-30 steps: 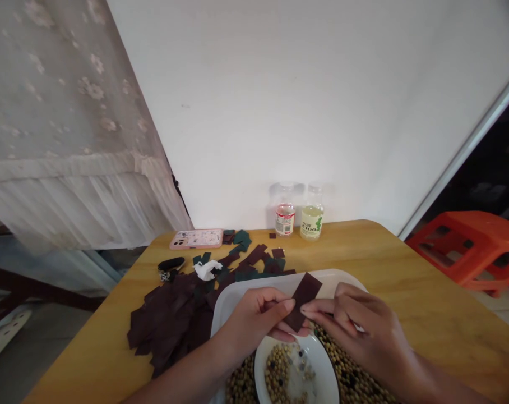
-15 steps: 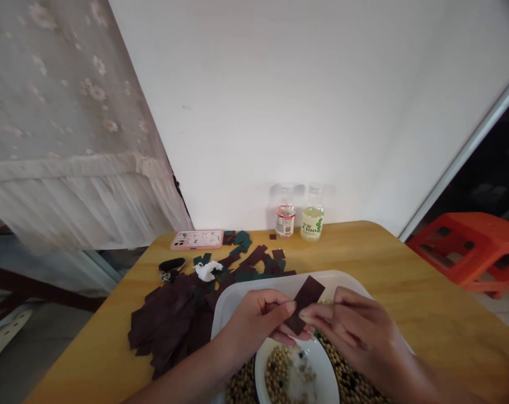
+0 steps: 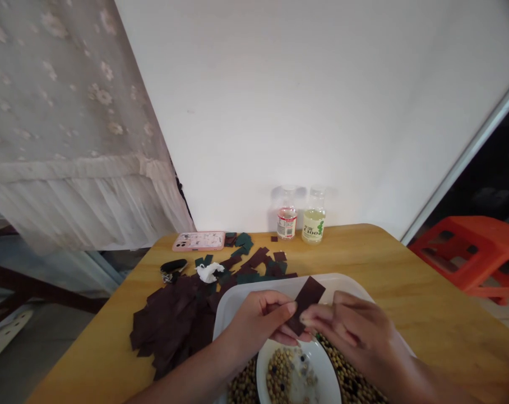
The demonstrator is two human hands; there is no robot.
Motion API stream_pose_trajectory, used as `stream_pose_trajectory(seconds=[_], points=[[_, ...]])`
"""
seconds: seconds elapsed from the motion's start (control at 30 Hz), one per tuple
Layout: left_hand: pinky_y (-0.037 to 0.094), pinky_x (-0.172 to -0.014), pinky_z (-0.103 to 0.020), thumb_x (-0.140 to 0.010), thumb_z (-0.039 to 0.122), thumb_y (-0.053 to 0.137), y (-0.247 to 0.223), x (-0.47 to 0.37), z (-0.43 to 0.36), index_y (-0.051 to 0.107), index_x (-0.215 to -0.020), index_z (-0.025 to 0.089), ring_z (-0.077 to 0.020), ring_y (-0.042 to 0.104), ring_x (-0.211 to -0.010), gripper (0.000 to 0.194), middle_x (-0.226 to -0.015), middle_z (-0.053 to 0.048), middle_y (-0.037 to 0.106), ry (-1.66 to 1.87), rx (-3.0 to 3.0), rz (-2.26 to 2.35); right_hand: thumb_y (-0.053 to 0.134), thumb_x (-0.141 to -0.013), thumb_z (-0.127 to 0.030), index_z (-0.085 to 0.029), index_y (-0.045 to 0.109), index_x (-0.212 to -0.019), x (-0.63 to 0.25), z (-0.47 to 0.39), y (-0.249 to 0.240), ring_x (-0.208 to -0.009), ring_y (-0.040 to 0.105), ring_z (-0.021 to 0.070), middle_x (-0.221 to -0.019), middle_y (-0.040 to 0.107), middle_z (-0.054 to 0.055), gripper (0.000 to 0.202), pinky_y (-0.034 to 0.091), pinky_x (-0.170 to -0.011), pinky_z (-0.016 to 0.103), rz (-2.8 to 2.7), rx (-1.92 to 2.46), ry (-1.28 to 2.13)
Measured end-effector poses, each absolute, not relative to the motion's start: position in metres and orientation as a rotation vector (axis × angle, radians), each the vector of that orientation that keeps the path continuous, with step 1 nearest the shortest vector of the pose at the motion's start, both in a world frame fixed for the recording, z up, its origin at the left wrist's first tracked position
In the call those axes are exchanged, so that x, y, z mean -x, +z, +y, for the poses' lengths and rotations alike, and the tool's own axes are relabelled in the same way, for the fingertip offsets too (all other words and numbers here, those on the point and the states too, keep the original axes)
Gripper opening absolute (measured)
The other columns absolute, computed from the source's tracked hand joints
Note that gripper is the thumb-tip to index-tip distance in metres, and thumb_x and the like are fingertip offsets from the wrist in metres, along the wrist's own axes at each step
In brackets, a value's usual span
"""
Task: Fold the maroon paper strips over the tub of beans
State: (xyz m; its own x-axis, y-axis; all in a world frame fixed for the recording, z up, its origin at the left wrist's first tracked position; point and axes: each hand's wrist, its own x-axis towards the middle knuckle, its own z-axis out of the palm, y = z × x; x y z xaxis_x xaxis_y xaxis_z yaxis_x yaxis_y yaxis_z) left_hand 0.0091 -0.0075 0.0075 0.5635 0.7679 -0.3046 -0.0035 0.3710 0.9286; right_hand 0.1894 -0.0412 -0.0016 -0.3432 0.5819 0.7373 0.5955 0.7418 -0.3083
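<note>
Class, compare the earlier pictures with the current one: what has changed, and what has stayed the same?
Little changed. The right hand slid slightly left along the dark strip, its fingertips closing toward the left hand. Both hands still pinch the strip above the white bowl of beans. The scraps, phone and bottles stayed put.

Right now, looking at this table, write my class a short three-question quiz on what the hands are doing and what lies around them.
1. True or false: both hands pinch the dark strip.
2. What lies in the white bowl? A beans, B coins, C buttons.
3. How many bottles stand by the wall?

Key: 1 true: left hand and right hand both grip it. 2 A. 3 two: red-label bottle, green-label bottle.
</note>
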Motion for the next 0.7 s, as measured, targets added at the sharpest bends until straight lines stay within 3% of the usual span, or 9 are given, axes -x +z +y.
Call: stream_pose_trajectory(seconds=[0.1,0.27,0.53,0.7], points=[[0.049,-0.058,-0.022,-0.068,0.048,0.065,0.0083,-0.0088,-0.0084,0.061,-0.076,0.014,-0.0157,0.066,-0.062,0.035,-0.065,-0.005,0.069,0.576,-1.088,0.852,0.057,-0.081,-0.010,-0.022,0.049,-0.073,-0.1907,-0.0409,-0.0010,-0.045,0.046,0.0100,-0.057,0.059,-0.003,0.016,0.038,-0.042,0.022,-2.056,0.874,-0.027],[0.049,-0.059,-0.020,-0.071,0.044,0.064,0.0110,-0.0082,-0.0095,0.062,-0.077,0.013,-0.0143,0.066,-0.065,0.032,-0.069,-0.006,0.069,0.603,-1.080,0.862,0.057,-0.081,-0.010,-0.022,0.029,-0.056,-0.1911,-0.0381,-0.0009,-0.047,0.052,0.0099,-0.048,0.045,-0.006,0.040,0.039,-0.045,0.020,-1.864,0.931,-0.004],[0.049,-0.057,-0.017,-0.071,0.043,0.064,0.0109,-0.0085,-0.0079,0.060,-0.075,0.013,-0.0122,0.066,-0.062,0.031,-0.066,-0.006,0.069,0.622,-1.074,0.864,0.057,-0.081,-0.010,-0.021,0.029,-0.054,-0.1915,-0.0353,-0.0015,-0.046,0.050,0.0080,-0.048,0.044,-0.006,0.041,0.039,-0.045,0.018,-1.822,0.909,-0.009],[0.050,-0.056,-0.017,-0.071,0.042,0.064,0.0106,-0.0086,-0.0084,0.060,-0.075,0.013,-0.0125,0.066,-0.060,0.030,-0.066,-0.005,0.069,0.623,-1.094,0.842,0.057,-0.081,-0.011,-0.021,0.040,-0.058,-0.1918,-0.0367,-0.0015,-0.040,0.044,0.0075,-0.047,0.047,-0.007,0.030,0.037,-0.041,0.019,-1.939,0.860,-0.052]])
